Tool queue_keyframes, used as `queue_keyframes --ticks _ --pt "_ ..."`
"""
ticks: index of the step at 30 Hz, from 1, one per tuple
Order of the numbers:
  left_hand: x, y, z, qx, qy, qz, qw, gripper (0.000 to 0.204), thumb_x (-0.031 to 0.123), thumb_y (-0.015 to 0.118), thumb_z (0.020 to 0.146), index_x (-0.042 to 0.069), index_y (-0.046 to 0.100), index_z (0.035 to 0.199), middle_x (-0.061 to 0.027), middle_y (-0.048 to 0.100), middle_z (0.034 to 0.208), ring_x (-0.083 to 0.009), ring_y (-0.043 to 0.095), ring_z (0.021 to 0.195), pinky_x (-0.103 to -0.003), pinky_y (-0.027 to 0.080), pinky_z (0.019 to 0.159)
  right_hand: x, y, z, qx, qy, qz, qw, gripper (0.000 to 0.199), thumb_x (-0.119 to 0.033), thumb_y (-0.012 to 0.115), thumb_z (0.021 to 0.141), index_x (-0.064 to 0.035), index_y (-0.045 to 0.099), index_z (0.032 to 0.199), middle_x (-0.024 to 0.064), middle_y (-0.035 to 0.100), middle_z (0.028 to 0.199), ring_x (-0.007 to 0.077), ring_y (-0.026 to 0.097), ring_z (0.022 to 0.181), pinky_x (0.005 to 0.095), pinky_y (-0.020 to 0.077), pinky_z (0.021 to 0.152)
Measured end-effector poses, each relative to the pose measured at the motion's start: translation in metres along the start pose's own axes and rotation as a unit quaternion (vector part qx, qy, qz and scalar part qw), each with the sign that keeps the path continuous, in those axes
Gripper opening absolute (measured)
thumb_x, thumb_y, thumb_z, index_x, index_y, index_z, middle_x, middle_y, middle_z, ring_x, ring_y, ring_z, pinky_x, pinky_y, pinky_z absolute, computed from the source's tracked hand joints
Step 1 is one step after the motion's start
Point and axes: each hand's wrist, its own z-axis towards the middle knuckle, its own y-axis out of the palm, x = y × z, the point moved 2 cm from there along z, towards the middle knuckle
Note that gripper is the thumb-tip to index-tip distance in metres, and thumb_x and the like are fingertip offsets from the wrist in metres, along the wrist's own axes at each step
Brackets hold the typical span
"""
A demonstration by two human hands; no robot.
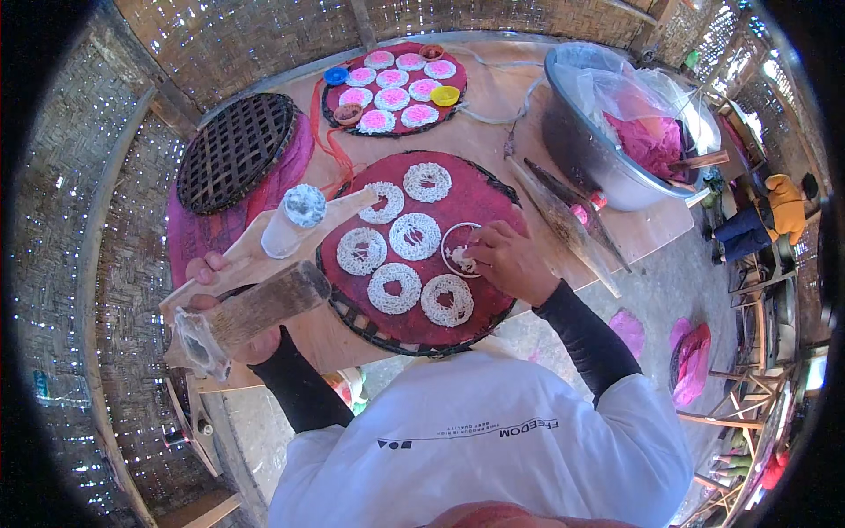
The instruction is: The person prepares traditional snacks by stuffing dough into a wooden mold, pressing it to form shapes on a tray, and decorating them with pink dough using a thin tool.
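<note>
Left hand [262,346] is off the tray's left side, arm bent, black cuff coming up from below; its fingers [206,267] curl round the handle end of a wooden press [264,310], closed on it, palm partly hidden behind the wood. Press sits tilted, its two wooden arms spread toward the tray, pale cylinder [280,235] standing on the upper arm.

Right hand [523,266] reaches in from the lower right, elbow out, forearm angled up and left, back of hand up. Fingers bunched narrow, tips down at the white strands [460,258] inside a thin white ring [445,251]; can't tell if they pinch any. Ring lies flat on the right part of the red round tray [503,190].

Six finished-looking strand rounds [415,237] lie on the same tray, left of and below the ring. Tray is on the wooden desk [650,225]. Behind it, a second red tray [399,132] with pink-centred rounds [392,99]; grey tub [576,148] with pink stuff [650,145] at far right; black lattice basket [238,151] at left
</note>
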Motion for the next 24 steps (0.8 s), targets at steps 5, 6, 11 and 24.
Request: queue_keyframes --ticks 5,6,11,24 --pt "-0.002 -0.005 0.002 -0.015 -0.003 -0.022 1.000 0.059 0.018 0.075 0.064 0.029 0.043 0.113 -0.0067 0.036 0.103 -0.0249 0.036 0.105 -0.037 0.042 0.090 0.004 0.012 0.009 -0.017 0.033 0.038 0.999 0.014 -0.020 0.060 0.073 -0.0158 0.065 0.085 0.0013 0.059 0.087 0.0185 0.053 0.093 0.0502 0.0215 0.099" --pt "-0.002 -0.007 0.002 -0.021 0.003 -0.018 1.000 0.060 0.018 0.075 0.064 0.029 0.043 0.114 -0.0066 0.036 0.103 -0.0249 0.036 0.105 -0.037 0.042 0.090 0.007 0.010 0.009 -0.014 0.034 0.038 0.999 0.014 -0.020 0.060 0.073 -0.0158 0.065 0.085 0.0013 0.059 0.087 0.0185 0.053 0.093 0.0502 0.0215 0.099" --pt "0.000 0.008 0.005 -0.065 0.024 0.039 0.997 0.028 0.026 0.059 0.081 0.022 0.048 0.106 -0.0057 0.037 0.102 -0.0238 0.036 0.100 -0.039 0.035 0.092 0.020 0.006 0.005 0.050 0.101 0.000 0.994 0.014 -0.025 0.059 0.075 -0.0151 0.064 0.084 0.0031 0.061 0.088 0.0187 0.054 0.093 0.0468 0.0261 0.095" --pt "-0.005 0.016 0.007 0.018 -0.014 0.040 0.999 0.025 0.022 0.057 0.082 0.021 0.041 0.102 -0.0035 0.037 0.097 -0.0211 0.039 0.100 -0.037 0.040 0.092 0.046 -0.031 0.005 0.100 0.224 0.574 0.782 0.017 -0.018 0.052 0.088 -0.0045 0.062 0.094 0.0019 0.063 0.084 0.0102 0.057 0.080 0.0291 0.0413 0.080"
